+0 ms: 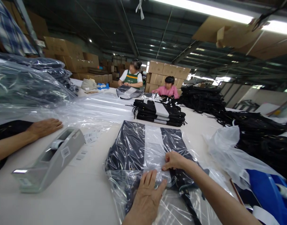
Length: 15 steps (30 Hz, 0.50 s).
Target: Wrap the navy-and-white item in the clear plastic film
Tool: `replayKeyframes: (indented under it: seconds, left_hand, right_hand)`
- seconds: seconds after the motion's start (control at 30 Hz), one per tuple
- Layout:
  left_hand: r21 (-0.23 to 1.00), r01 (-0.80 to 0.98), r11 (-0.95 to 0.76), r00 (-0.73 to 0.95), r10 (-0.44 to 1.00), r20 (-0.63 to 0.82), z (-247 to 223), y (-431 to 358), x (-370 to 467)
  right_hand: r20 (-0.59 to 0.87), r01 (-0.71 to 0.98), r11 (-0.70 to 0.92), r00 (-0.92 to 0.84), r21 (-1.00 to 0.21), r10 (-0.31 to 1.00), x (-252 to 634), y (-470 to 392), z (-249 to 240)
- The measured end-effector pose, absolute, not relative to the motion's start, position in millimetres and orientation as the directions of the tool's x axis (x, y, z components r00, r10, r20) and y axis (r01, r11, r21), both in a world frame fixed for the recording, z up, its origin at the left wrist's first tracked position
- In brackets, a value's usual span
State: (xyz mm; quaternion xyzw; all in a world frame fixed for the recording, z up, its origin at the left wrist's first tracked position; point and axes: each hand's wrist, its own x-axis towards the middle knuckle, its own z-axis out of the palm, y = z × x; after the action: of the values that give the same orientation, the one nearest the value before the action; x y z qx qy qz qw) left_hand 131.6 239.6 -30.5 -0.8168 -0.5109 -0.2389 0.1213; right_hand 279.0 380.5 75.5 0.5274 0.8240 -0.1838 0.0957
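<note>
Plastic point(116, 189), clear and glossy, covered a folded black item point(131, 140) on a pale table point(70, 204), directly in front of the wearer and beneath both of the wearer's hands. A pale band point(154, 137) crossed the item, its long axis running away from the wearer, from the package's near part to its far edge. The left hand point(146, 195) was the nearer of the two to the wearer's body; it lay palm down across the near end of the band, fingers extended and slightly parted, thumb out to the right, pressing or resting on the film with nothing visibly grasped. The right hand point(175, 160) came in from the right and sat a little farther off, at the band's right edge. Its fingers were curled, with thumb and forefinger close together against the film; whether a fold of plastic was caught between them could not be told. Below that hand a black strap point(187, 200) trailed toward the wearer under the film. To the left, well apart from the package, stood a grey tape dispenser point(75, 143), and beyond it another person's hand point(46, 127) rested palm down. Past the package's far edge lay a stack of black bundles point(144, 110), also banded.
</note>
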Motion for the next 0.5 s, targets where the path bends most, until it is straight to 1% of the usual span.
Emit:
replayKeyframes:
  seconds: [0.1, 0.17, 0.2, 0.27, 0.33, 0.37, 0.4, 0.43, 0.5]
  left_hand:
    - [0.061, 0.891, -0.451, 0.359, 0.779, 0.514, -34, 240, 132]
    - [0.069, 0.888, -0.455, 0.361, 0.781, 0.51, -36, 240, 132]
    - [0.067, 0.888, -0.456, 0.362, 0.78, 0.511, -37, 240, 133]
    - [0.047, 0.889, -0.455, 0.364, 0.766, 0.53, -37, 241, 133]
    - [0.017, 0.897, -0.442, 0.354, 0.74, 0.572, -35, 242, 133]
    - [0.0, 0.899, -0.437, 0.351, 0.722, 0.596, -34, 242, 133]
    - [-0.014, 0.9, -0.435, 0.351, 0.706, 0.616, -32, 242, 132]
    - [-0.026, 0.9, -0.435, 0.353, 0.694, 0.628, -32, 243, 132]
    - [-0.039, 0.896, -0.443, 0.366, 0.684, 0.631, -31, 243, 131]
  right_hand:
    - [-0.167, 0.899, 0.39, -0.423, -0.198, 0.891, 286, 357, 75]
    - [-0.037, 0.862, 0.465, -0.481, -0.203, 0.876, 286, 329, 69]
    - [0.029, 0.823, 0.528, -0.535, -0.21, 0.844, 286, 315, 63]
    - [0.202, 0.701, 0.683, -0.652, -0.205, 0.73, 284, 288, 48]
    - [0.349, 0.594, 0.786, -0.709, -0.172, 0.612, 281, 271, 30]
    - [0.385, 0.569, 0.805, -0.713, -0.17, 0.586, 279, 266, 23]
    - [0.402, 0.562, 0.805, -0.703, -0.191, 0.587, 277, 263, 18]
    - [0.4, 0.569, 0.786, -0.68, -0.242, 0.615, 276, 261, 14]
    - [0.365, 0.59, 0.703, -0.601, -0.397, 0.711, 278, 261, 14]
